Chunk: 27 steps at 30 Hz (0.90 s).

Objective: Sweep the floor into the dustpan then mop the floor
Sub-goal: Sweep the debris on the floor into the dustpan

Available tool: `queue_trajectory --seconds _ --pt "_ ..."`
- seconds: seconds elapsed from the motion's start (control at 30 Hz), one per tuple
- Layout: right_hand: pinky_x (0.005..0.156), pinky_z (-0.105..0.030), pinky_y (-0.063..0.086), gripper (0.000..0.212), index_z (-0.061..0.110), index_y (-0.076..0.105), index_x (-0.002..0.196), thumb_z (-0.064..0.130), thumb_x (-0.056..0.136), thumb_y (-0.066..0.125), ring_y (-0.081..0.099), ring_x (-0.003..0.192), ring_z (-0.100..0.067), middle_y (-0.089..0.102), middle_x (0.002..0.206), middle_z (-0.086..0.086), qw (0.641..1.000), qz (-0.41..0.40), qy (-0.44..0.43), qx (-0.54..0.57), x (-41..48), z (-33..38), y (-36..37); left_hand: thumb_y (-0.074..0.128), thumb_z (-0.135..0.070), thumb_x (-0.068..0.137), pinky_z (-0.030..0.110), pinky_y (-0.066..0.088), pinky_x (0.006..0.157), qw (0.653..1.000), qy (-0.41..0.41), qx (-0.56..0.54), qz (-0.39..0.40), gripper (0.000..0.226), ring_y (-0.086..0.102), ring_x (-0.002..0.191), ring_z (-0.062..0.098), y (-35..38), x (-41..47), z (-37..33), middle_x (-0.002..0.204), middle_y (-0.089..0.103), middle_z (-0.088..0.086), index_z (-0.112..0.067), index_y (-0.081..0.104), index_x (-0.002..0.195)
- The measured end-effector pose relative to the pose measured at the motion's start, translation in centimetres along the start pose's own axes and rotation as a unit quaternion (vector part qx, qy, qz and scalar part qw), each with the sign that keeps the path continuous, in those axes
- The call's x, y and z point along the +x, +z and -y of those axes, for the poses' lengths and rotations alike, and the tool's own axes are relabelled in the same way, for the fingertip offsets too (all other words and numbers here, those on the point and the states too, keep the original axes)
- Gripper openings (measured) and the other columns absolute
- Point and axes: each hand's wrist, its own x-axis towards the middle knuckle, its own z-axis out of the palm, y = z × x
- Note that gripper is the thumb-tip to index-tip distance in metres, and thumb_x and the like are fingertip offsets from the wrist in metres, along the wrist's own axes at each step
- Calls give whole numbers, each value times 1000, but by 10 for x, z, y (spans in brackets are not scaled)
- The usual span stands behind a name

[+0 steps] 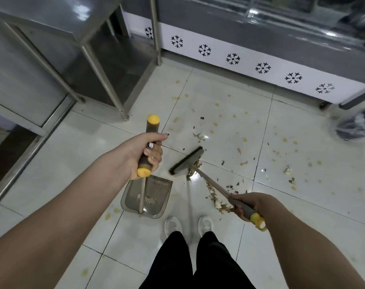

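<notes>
My left hand grips the grey and yellow handle of a long-stemmed dustpan. The grey pan rests on the white tiled floor just ahead of my feet. My right hand holds the grey grip of a broom with a yellow end cap. The dark broom head is on the floor to the right of the pan's mouth. A trail of peelings and scraps lies along the broom stick. More bits and yellow stains are scattered over the tiles ahead and to the right.
A steel table with legs and a low shelf stands at the upper left. A counter with a white snowflake-patterned panel runs along the back. A bin lined with clear plastic sits at the right edge. My white shoes are below the pan.
</notes>
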Motion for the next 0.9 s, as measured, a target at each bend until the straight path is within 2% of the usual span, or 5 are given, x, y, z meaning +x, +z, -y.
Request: queue_trajectory --seconds 0.23,0.57,0.67,0.73,0.9 --pt "32 -18 44 43 0 50 80 40 93 57 45 27 -13 50 50 -8 997 -54 -10 -50 -29 -4 -31 61 -24 87 8 25 26 999 -20 -8 29 33 31 24 0 15 -6 0 37 33 -11 -19 40 62" --pt "34 -15 41 42 8 42 74 41 99 44 42 26 -15 45 40 -6 990 -34 -77 -117 -26 40 31 68 -23 67 11 25 25 998 -20 0 66 30 30 23 1 22 -8 6 36 32 -11 -20 39 59" --pt "45 -25 39 38 7 40 78 37 101 40 41 41 -17 44 48 -7 978 -58 -82 -180 -18 42 44 66 -25 76 11 25 25 998 -22 3 62 32 30 23 1 29 -2 4 36 32 -11 -20 39 59" --pt "44 -24 39 33 6 42 78 32 99 45 40 43 -16 44 56 -8 979 -78 -67 -177 -15 34 35 64 -26 80 10 25 25 998 -23 12 60 33 30 23 0 37 4 1 36 33 -11 -20 39 59" --pt "36 -16 42 32 3 49 82 32 92 59 47 27 -15 52 59 -11 981 -143 -39 -123 -21 5 -18 68 -22 73 10 25 24 996 -30 42 69 31 31 23 0 52 8 -2 35 34 -10 -19 40 59"
